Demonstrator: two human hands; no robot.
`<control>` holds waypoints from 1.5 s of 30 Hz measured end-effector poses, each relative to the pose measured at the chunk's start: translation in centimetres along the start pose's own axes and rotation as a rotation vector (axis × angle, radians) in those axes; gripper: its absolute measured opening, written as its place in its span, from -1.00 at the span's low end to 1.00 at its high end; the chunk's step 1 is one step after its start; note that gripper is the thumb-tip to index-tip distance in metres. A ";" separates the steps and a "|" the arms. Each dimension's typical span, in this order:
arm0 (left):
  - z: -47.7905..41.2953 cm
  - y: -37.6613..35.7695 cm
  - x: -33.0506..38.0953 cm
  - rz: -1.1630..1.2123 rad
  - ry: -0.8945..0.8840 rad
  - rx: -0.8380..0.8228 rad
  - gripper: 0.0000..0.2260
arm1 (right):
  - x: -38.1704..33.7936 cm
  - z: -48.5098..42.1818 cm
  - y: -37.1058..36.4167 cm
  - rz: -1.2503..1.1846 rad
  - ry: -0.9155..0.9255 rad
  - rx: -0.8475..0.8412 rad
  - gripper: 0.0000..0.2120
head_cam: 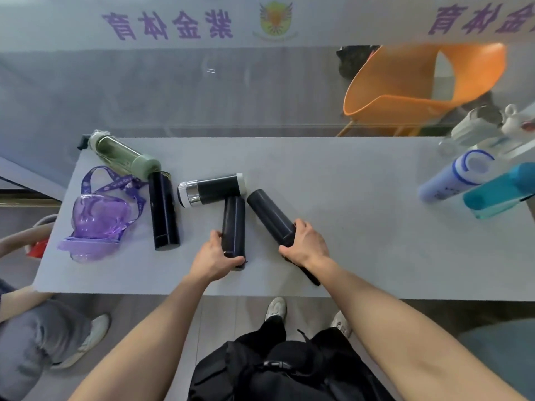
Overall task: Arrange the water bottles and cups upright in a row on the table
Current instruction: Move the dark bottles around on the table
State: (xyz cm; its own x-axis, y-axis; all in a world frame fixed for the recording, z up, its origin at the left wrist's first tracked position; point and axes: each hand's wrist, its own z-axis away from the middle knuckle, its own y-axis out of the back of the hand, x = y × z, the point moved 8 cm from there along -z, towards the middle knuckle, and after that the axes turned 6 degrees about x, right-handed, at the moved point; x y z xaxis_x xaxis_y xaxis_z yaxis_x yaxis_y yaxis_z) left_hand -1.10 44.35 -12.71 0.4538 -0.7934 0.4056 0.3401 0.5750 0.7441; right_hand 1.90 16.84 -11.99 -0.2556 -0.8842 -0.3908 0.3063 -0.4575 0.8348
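Near the middle of the surface's near edge, the left hand [215, 257] wraps its grip round the near end of a lying dark bottle [234, 224] — long axis toward the far edge — while the right hand [304, 241] clasps the near end of a second dark bottle [269, 217], angled far-left, so each tips up from its own hand.
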 end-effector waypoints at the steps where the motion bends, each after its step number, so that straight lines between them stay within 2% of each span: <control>1: 0.0 0.2 0.7 -0.010 -0.030 -0.019 -0.22 | 0.9 0.4 0.6 -0.024 -0.024 0.028 -0.31; 7: -1.0 1.4 8.9 -0.127 -0.284 -0.054 -0.20 | 8.1 3.1 6.8 -0.217 -0.157 0.323 -0.05; 10: -1.1 1.3 14.9 -0.114 -0.409 -0.009 -0.17 | 11.3 4.4 10.9 -0.255 -0.190 0.507 -0.01; 15: 0.2 -0.5 26.0 -0.108 -0.636 0.057 -0.21 | 15.1 5.3 17.6 -0.325 -0.236 0.753 -0.05; 19: 1.7 -2.4 33.6 -0.098 -0.763 0.083 -0.31 | 17.5 5.6 22.0 -0.294 -0.213 0.826 -0.27; 22: 2.5 -4.1 38.0 -0.127 -0.867 0.091 -0.37 | 19.4 5.2 23.3 -0.230 -0.191 0.786 -0.36; 29: 3.4 -7.5 43.8 -0.234 -0.982 0.050 -0.52 | 22.6 3.9 23.8 -0.238 -0.182 0.718 -0.33; 33: 3.5 -8.8 44.9 -0.288 -0.982 -0.034 -0.47 | 23.2 3.1 24.4 -0.203 -0.182 0.691 -0.31; 42: 3.0 -9.3 45.3 -0.331 -0.946 -0.058 -0.32 | 23.1 1.8 24.5 -0.154 -0.139 0.623 -0.28; 45: 2.8 -9.3 45.1 -0.350 -0.930 -0.079 -0.18 | 23.3 1.9 24.2 -0.176 -0.166 0.560 -0.10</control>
State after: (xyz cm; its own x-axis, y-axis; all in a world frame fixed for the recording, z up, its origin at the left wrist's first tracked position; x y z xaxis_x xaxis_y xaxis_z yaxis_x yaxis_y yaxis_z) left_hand 13.86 2.62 0.16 -0.4967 -0.7425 0.4494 0.4006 0.2632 0.8776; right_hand 1.64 -14.66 -0.11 -0.4119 -0.7529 -0.5133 -0.2707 -0.4368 0.8579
